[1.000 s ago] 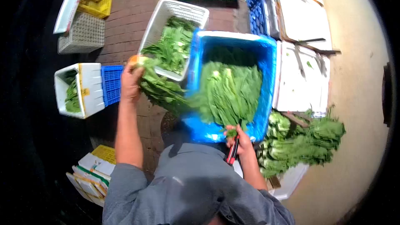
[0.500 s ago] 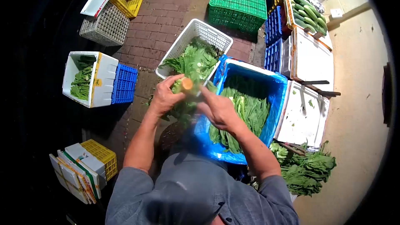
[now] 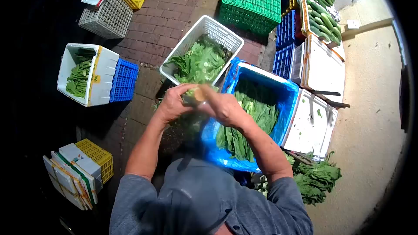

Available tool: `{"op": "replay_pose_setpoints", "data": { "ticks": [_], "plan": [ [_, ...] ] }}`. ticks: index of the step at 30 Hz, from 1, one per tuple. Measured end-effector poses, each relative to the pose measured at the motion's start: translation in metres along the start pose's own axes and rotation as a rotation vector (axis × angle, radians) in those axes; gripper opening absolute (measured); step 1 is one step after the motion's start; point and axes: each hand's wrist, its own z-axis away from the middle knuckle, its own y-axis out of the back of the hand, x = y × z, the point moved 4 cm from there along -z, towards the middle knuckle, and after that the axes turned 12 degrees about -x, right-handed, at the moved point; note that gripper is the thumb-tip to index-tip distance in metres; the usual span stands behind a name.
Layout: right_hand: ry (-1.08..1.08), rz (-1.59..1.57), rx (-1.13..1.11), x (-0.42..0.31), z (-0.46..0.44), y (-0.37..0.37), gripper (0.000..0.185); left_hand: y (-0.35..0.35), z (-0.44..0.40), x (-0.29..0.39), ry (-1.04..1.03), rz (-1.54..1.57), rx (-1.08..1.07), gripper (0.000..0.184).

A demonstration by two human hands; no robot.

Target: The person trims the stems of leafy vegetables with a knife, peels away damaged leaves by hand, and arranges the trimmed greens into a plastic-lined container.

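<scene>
My left hand (image 3: 173, 103) is closed around a leafy green vegetable (image 3: 190, 97). Its round, tan-orange stem end faces my right hand, and blurred leaves hang below. My right hand (image 3: 224, 108) is curled at that stem end, its fingertips smeared by motion; whatever they grip cannot be made out. Just beyond both hands stands a white slatted crate (image 3: 174, 56) with loose green leaves (image 3: 202, 63) inside. Under my right forearm is a box lined with blue plastic (image 3: 285, 104), holding rows of long leafy greens (image 3: 257, 113).
A green crate (image 3: 251, 4) stands ahead. Cucumbers (image 3: 324, 21) fill boxes at the upper right, above white foam lids (image 3: 311, 124). More leafy greens (image 3: 315, 180) are piled at lower right. On the left are a foam box (image 3: 102, 78) and a blue crate (image 3: 125, 80).
My right hand has moved in against the vegetable's stem end. My left hand has shifted slightly down, and the whole view has moved a little.
</scene>
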Motion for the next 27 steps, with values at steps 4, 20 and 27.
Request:
{"op": "replay_pose_setpoints", "data": {
  "ticks": [4,20,27],
  "plan": [
    [0.026,-0.096,-0.033,0.001,-0.006,0.008,0.054,0.004,-0.001,-0.008,-0.011,0.046,-0.007,0.058],
    [-0.002,-0.327,-0.085,0.078,-0.024,-0.002,0.046,0.027,0.022,-0.014,0.070,0.192,-0.017,0.057],
    [-0.460,-0.726,0.049,0.147,-0.086,-0.050,0.066,0.033,0.026,-0.029,0.075,-0.016,0.150,0.057]
  ]
}}
